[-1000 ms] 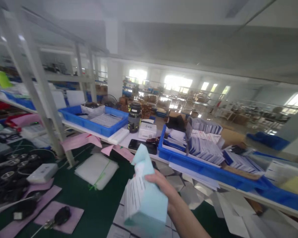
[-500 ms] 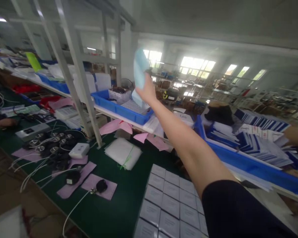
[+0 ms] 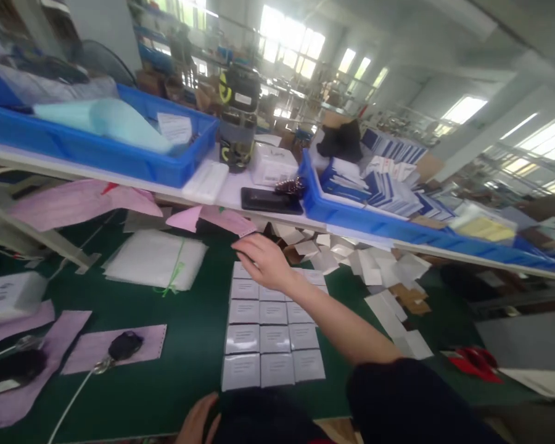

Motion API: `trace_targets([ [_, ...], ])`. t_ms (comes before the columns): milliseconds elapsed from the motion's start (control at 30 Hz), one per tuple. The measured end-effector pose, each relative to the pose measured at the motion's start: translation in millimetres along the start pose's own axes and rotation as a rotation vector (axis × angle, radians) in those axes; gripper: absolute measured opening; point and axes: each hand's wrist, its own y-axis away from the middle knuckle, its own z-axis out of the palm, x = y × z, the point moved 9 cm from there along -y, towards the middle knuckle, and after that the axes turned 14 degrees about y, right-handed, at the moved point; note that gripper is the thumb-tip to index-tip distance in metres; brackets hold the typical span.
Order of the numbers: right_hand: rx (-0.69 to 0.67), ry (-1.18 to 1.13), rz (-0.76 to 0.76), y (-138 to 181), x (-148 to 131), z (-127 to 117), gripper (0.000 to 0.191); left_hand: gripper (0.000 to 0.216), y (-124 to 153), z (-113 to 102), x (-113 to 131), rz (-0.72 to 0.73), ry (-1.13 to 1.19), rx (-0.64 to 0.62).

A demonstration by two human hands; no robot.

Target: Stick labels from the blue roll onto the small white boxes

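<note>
Reaching out over the green surface [image 3: 189,370], the right hand [image 3: 263,262] hovers flat, fingers spread and holding nothing, just above the far end of a grid of small white labelled packets [image 3: 268,336]. The left hand [image 3: 198,422] shows only at the bottom edge, fingers loosely open, resting near the surface's front. On the shelf behind, a light blue paper bundle [image 3: 106,120] lies in the blue tray [image 3: 120,163]; beside it stand a dark canister [image 3: 237,117] and a black phone [image 3: 271,200]. A white foam pack [image 3: 155,262] lies left of the packets.
</note>
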Motion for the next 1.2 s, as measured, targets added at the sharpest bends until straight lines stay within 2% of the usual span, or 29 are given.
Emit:
trace_targets([
  [33,-0.059,0.026,0.108,39,38,15,0.033,0.043,-5,14,7,0.020,-0.006,-0.029],
  [67,-0.060,0.055,0.265,76,82,24,0.036,0.042,-9,30,12,0.025,-0.040,-0.067],
  [167,0.053,0.052,0.683,178,203,27,0.042,0.025,-14,83,4,-0.016,-0.216,-0.262],
  [233,0.119,-0.064,0.780,218,251,29,0.049,0.028,-12,112,-17,-0.053,-0.298,-0.367],
  [267,0.133,-0.127,0.783,227,265,33,0.051,0.035,-11,121,-32,-0.082,-0.302,-0.384],
  [333,0.115,-0.217,0.714,223,278,49,0.053,0.046,-9,128,-66,-0.179,-0.223,-0.320],
  [400,0.053,-0.259,0.579,198,274,75,0.055,0.054,-6,122,-100,-0.301,-0.053,-0.153],
  [500,-0.065,-0.306,0.350,145,250,128,0.058,0.050,2,94,-135,-0.408,0.261,0.272],
  [600,-0.136,-0.306,0.230,103,228,179,0.060,0.039,14,73,-139,-0.366,0.501,0.646],
  [700,-0.167,-0.314,0.186,98,200,216,0.063,0.050,17,73,-121,-0.263,0.643,0.787],
  [767,-0.223,-0.285,0.108,123,163,233,0.065,0.060,14,82,-105,-0.202,0.713,0.760],
  [867,-0.413,-0.263,-0.133,204,74,249,0.077,0.068,14,96,-86,-0.167,0.772,0.686],
  [967,-0.591,-0.423,-0.349,294,-10,239,0.084,0.066,22,102,-81,-0.185,0.831,0.651],
  [1033,-0.691,-0.578,-0.460,323,-36,222,0.081,0.065,28,103,-82,-0.167,0.885,0.629],
  [1067,-0.709,-0.619,-0.462,321,-31,214,0.077,0.066,30,102,-85,-0.151,0.902,0.628],
  [1100,-0.706,-0.627,-0.427,307,-14,207,0.072,0.066,34,102,-91,-0.153,0.907,0.651],
  [1133,-0.659,-0.580,-0.321,283,18,201,0.068,0.066,37,104,-100,-0.181,0.896,0.687],
  [1200,-0.517,-0.409,-0.053,221,109,189,0.064,0.066,42,117,-122,-0.296,0.858,0.732],
])
